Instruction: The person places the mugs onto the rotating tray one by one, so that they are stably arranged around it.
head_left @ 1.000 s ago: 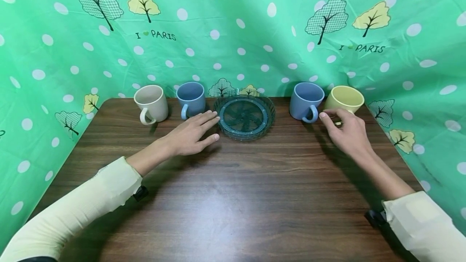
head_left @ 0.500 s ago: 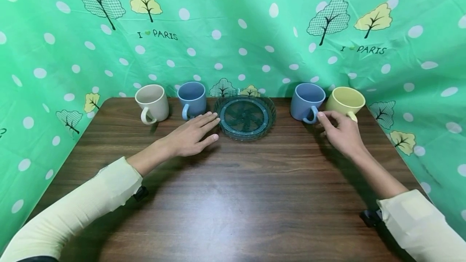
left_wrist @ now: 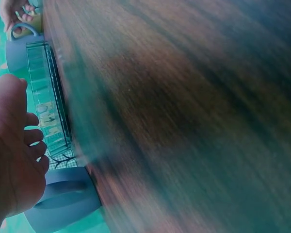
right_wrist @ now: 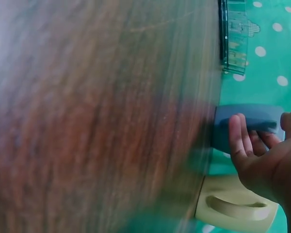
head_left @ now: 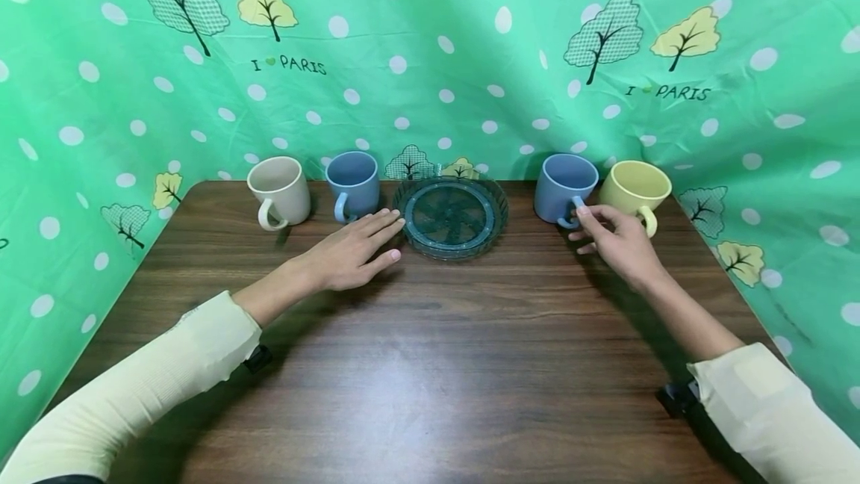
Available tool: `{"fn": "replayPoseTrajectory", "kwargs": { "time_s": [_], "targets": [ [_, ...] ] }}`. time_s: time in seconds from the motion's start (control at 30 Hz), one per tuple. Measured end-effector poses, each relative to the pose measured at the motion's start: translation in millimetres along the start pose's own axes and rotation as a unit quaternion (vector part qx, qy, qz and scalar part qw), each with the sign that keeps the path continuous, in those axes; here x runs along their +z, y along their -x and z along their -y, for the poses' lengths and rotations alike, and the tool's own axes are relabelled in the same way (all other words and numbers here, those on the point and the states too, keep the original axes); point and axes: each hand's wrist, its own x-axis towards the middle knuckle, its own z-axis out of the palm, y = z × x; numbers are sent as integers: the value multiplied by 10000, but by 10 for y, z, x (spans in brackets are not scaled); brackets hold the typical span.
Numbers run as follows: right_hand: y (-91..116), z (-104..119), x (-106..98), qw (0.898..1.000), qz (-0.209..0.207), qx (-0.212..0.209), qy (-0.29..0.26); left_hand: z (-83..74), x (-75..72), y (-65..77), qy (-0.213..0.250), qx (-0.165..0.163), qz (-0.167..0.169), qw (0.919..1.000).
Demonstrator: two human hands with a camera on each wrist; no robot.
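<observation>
My left hand [head_left: 352, 251] reaches with straight fingers to the left edge of a round, clear teal dish [head_left: 452, 216] with a fluted rim; whether it touches the dish cannot be made out. Just behind that hand stands a blue mug [head_left: 352, 178]. At the right, my right hand [head_left: 619, 245] has its thumb and first fingers at the handle of another blue mug [head_left: 564, 184], pinching it; the outer fingers [right_wrist: 234, 133] stay extended in the right wrist view. This mug is upright on the table. Beside it sits a yellow mug [head_left: 637, 184], its handle close to my right hand.
A whitish mug [head_left: 281, 189] stands at the far left of the row. All of it sits along the back edge of a dark wood table [head_left: 430, 364], against a green dotted cloth [head_left: 430, 36] that also hangs at both sides.
My right hand has moved left from in front of the yellow mug to the right-hand blue mug's handle, uncovering the yellow handle. The left hand stays nearly still.
</observation>
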Motion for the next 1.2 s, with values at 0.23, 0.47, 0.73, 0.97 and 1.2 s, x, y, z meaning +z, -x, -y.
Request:
{"fn": "replayPoseTrajectory", "kwargs": {
  "time_s": [0.23,0.47,0.73,0.97,1.2],
  "targets": [
    [-69,-27,-9,9963,484,280,-646,-9,-12,2,-3,31,25,10000],
    [-102,-28,-18,9849,882,394,-1437,0,-5,18,45,68,72,9999],
    [-92,-20,-21,9533,976,498,-2815,1,-10,18,19,102,131,9999],
    [-103,-17,-1,9353,919,468,-3386,-4,-14,17,-58,74,186,9998],
    [-91,-1,35,9256,780,339,-3690,-5,-6,17,-78,37,245,9997]
  ]
}}
